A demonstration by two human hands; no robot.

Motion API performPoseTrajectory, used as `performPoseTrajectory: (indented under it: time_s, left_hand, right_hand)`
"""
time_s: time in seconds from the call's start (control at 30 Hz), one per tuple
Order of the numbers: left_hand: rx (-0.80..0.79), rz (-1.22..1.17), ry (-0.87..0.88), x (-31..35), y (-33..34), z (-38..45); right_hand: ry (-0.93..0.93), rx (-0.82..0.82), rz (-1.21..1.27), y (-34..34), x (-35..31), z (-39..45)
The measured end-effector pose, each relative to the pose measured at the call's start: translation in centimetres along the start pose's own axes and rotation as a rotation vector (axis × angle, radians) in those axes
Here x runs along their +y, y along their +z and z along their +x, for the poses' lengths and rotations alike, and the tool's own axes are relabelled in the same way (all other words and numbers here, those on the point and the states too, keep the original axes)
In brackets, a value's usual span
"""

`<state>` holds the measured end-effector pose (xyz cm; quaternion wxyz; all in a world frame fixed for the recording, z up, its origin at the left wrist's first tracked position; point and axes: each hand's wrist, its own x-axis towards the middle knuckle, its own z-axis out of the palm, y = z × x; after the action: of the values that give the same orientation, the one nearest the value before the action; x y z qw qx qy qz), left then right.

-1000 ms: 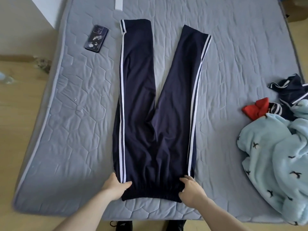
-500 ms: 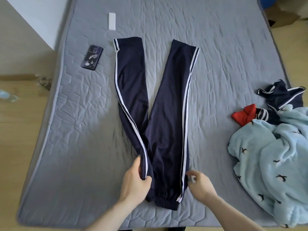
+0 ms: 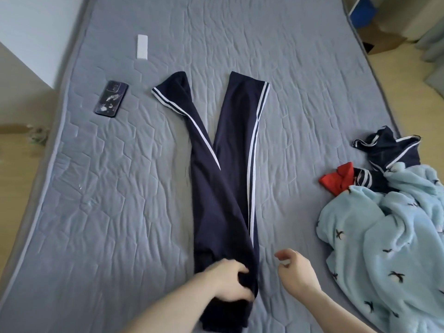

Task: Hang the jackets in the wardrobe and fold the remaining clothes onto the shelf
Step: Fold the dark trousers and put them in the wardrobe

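Observation:
Navy track trousers [image 3: 223, 195] with white side stripes lie lengthwise on the grey mattress [image 3: 108, 224], folded in half at the waist so the left half lies over the right. The two leg ends still spread apart in a V at the far end. My left hand [image 3: 230, 282] grips the folded waistband at the near end. My right hand [image 3: 296, 269] hovers just right of the waistband, fingers loosely curled, holding nothing. A pale blue fleece garment [image 3: 384, 248] with bird prints lies heaped at the right, with a navy striped garment [image 3: 394, 150] and a red piece [image 3: 336, 181] beyond it.
A dark phone [image 3: 111, 98] and a small white block [image 3: 142, 47] lie on the mattress at the far left. Wooden floor borders the mattress on both sides. A cardboard box [image 3: 382, 42] and blue bin [image 3: 360, 13] stand at the far right corner.
The trousers lay flat and spread; my left hand carried the left side of the waistband over onto the right side. My right hand let go and lifted off the fabric.

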<state>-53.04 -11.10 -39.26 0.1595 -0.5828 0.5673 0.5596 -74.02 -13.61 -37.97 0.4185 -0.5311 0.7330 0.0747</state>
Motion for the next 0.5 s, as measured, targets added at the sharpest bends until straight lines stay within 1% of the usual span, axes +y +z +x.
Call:
performPoseTrajectory:
  time_s: [0.03, 0.13, 0.17, 0.23, 0.33, 0.43, 0.5]
  left_hand:
    - [0.067, -0.052, -0.014, -1.0, -1.3, 0.7]
    - [0.422, -0.156, -0.091, -4.8, -6.9, 2.6]
    - [0.519, -0.172, -0.126, -6.2, -9.0, 3.2]
    - [0.652, -0.138, -0.216, -9.1, -13.2, 4.6]
    - [0.719, -0.101, -0.345, -12.4, -18.1, 7.4]
    - [0.701, -0.074, -0.429, -14.1, -21.0, 10.4]
    - [0.689, -0.123, -0.487, -14.5, -22.6, 12.3]
  right_hand:
    - [-0.016, -0.001, 0.011, 0.2, -0.6, 0.5]
    - [-0.061, 0.001, 0.08, 1.1, -3.1, 2.5]
    - [-0.077, 0.004, 0.109, 1.5, -4.3, 3.3]
    - [-0.133, 0.035, 0.165, 2.3, -6.8, 5.2]
    - [-0.218, 0.093, 0.277, 3.2, -11.0, 8.3]
    - [-0.278, 0.145, 0.358, 3.6, -15.3, 11.5]
    - [-0.3, 0.17, 0.38, 3.9, -17.6, 13.9]
